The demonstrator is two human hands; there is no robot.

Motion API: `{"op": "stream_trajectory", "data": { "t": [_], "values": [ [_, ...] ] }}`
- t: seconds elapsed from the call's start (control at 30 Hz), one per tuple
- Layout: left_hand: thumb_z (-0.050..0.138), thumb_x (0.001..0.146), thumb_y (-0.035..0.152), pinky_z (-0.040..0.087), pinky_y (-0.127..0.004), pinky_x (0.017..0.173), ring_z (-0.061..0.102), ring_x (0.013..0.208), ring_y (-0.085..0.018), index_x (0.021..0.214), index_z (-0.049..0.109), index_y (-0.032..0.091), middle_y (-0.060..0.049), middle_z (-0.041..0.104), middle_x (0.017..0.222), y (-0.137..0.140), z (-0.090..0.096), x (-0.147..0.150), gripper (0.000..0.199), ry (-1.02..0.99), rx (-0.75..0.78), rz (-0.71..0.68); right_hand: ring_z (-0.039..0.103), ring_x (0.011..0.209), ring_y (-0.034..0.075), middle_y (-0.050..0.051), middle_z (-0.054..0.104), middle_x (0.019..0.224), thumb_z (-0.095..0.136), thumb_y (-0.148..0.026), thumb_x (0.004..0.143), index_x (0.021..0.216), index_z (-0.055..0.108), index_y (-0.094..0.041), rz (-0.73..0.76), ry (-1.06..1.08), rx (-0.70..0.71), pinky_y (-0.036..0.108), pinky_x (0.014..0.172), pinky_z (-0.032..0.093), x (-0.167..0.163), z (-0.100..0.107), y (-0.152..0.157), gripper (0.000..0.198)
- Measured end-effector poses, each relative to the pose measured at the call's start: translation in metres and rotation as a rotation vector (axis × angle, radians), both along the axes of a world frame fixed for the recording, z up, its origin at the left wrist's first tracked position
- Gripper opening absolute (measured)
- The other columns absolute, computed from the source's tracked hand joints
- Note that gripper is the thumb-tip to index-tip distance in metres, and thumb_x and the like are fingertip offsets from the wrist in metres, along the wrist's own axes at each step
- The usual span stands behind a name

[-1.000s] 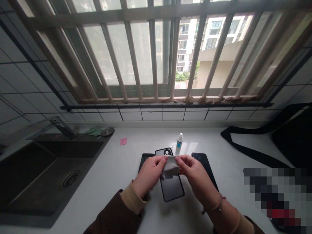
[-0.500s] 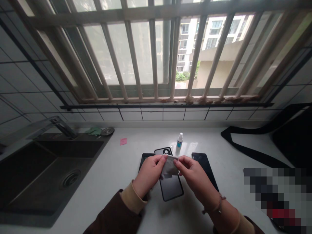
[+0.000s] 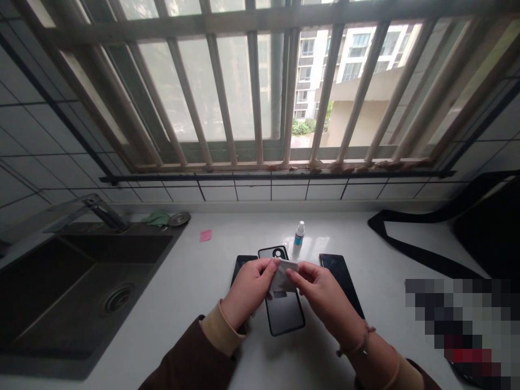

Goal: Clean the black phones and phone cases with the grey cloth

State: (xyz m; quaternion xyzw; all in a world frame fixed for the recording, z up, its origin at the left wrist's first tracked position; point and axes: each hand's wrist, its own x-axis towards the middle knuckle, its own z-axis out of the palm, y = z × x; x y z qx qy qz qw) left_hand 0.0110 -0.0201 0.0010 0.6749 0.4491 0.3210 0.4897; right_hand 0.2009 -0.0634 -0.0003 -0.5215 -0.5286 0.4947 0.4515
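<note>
Grey cloth [image 3: 281, 280] spans left grip [image 3: 251, 284] to right grip [image 3: 320, 288].

On my feed, the right hand's [image 3: 320, 286] thumb has slid off the grey cloth's [image 3: 280, 279] corner onto its face, toward the counter's [image 3: 239, 225] left edge. I see the cloth's top edge now slopes.
</note>
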Motion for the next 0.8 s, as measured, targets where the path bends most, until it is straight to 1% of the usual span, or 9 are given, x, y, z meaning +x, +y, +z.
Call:
{"op": "stream_trajectory", "data": {
  "t": [0.1, 0.2, 0.3, 0.4, 0.43, 0.5, 0.6, 0.7, 0.8],
  "values": [
    [0.056, 0.101, 0.061, 0.046, -0.023, 0.052, 0.058, 0.056, -0.013, 0.087, 0.068, 0.016, -0.001, 0.063, 0.072, 0.000, -0.002, 0.000, 0.048, -0.014, -0.021, 0.017, 0.062, 0.074, 0.021, 0.004, 0.072, 0.082, 0.071, -0.060, 0.093, 0.092, 0.077, -0.019, -0.123, 0.020, 0.046, 0.033, 0.068, 0.050, 0.002, -0.004, 0.000, 0.041],
    [0.069, 0.096, 0.051, 0.049, -0.022, 0.051, 0.063, 0.059, -0.014, 0.117, 0.065, 0.020, -0.001, 0.068, 0.081, -0.002, -0.005, -0.002, 0.038, -0.054, -0.044, 0.075, 0.067, 0.086, 0.023, 0.007, 0.076, 0.096, 0.065, -0.063, 0.096, 0.107, 0.074, -0.020, -0.330, 0.094, 0.076, 0.034, 0.073, 0.057, 0.006, -0.012, 0.002, 0.045],
    [0.077, 0.093, 0.041, 0.051, -0.022, 0.055, 0.065, 0.061, -0.014, 0.160, 0.038, 0.030, 0.002, 0.069, 0.081, -0.004, -0.005, -0.003, 0.078, -0.134, -0.065, 0.122, 0.070, 0.097, 0.027, 0.010, 0.076, 0.110, 0.063, -0.065, 0.097, 0.115, 0.070, -0.021, -0.447, 0.157, 0.080, 0.036, 0.072, 0.062, 0.008, -0.019, 0.004, 0.048],
    [0.083, 0.089, 0.037, 0.053, -0.024, 0.061, 0.067, 0.064, -0.015, 0.171, 0.008, 0.030, 0.002, 0.071, 0.079, -0.005, -0.004, 0.000, 0.112, -0.274, -0.163, 0.186, 0.073, 0.098, 0.027, 0.010, 0.077, 0.111, 0.068, -0.065, 0.095, 0.113, 0.070, -0.021, -0.406, 0.197, 0.060, 0.037, 0.073, 0.066, 0.006, -0.021, 0.005, 0.048],
    [0.086, 0.086, 0.036, 0.054, -0.025, 0.064, 0.069, 0.068, -0.015, 0.171, 0.009, 0.028, 0.000, 0.074, 0.083, -0.005, -0.003, 0.002, 0.115, -0.343, -0.219, 0.211, 0.074, 0.097, 0.027, 0.010, 0.078, 0.110, 0.071, -0.064, 0.093, 0.113, 0.070, -0.021, -0.370, 0.235, 0.041, 0.038, 0.074, 0.066, 0.004, -0.021, 0.005, 0.048],
    [0.090, 0.081, 0.033, 0.058, -0.028, 0.071, 0.072, 0.078, -0.018, 0.165, 0.031, 0.021, -0.007, 0.078, 0.096, -0.005, 0.001, 0.005, 0.103, -0.501, -0.343, 0.221, 0.076, 0.097, 0.026, 0.010, 0.079, 0.110, 0.076, -0.063, 0.090, 0.113, 0.071, -0.021, -0.293, 0.349, -0.008, 0.040, 0.079, 0.066, 0.000, -0.019, 0.003, 0.048],
    [0.091, 0.078, 0.027, 0.060, -0.028, 0.076, 0.073, 0.079, -0.017, 0.126, 0.069, 0.012, -0.011, 0.079, 0.101, -0.004, 0.006, 0.007, 0.055, -0.685, -0.552, 0.182, 0.077, 0.102, 0.027, 0.010, 0.081, 0.113, 0.079, -0.061, 0.087, 0.115, 0.075, -0.023, -0.243, 0.494, -0.063, 0.042, 0.086, 0.065, -0.005, -0.016, 0.003, 0.048],
    [0.082, 0.083, 0.024, 0.059, -0.027, 0.068, 0.071, 0.067, -0.015, 0.108, 0.076, 0.013, -0.008, 0.080, 0.090, -0.004, 0.010, 0.006, 0.028, -0.760, -0.747, 0.259, 0.077, 0.110, 0.029, 0.010, 0.081, 0.116, 0.081, -0.058, 0.086, 0.114, 0.078, -0.025, -0.325, 0.552, -0.086, 0.043, 0.090, 0.064, -0.005, -0.017, 0.007, 0.044],
    [0.069, 0.090, 0.024, 0.061, -0.028, 0.072, 0.075, 0.075, -0.017, 0.109, 0.078, 0.010, -0.012, 0.082, 0.096, -0.005, 0.013, 0.005, 0.026, -0.835, -0.802, 0.300, 0.075, 0.116, 0.030, 0.009, 0.080, 0.120, 0.079, -0.056, 0.087, 0.113, 0.080, -0.024, -0.473, 0.559, -0.036, 0.045, 0.096, 0.062, 0.000, -0.020, 0.010, 0.041]
  ]
}}
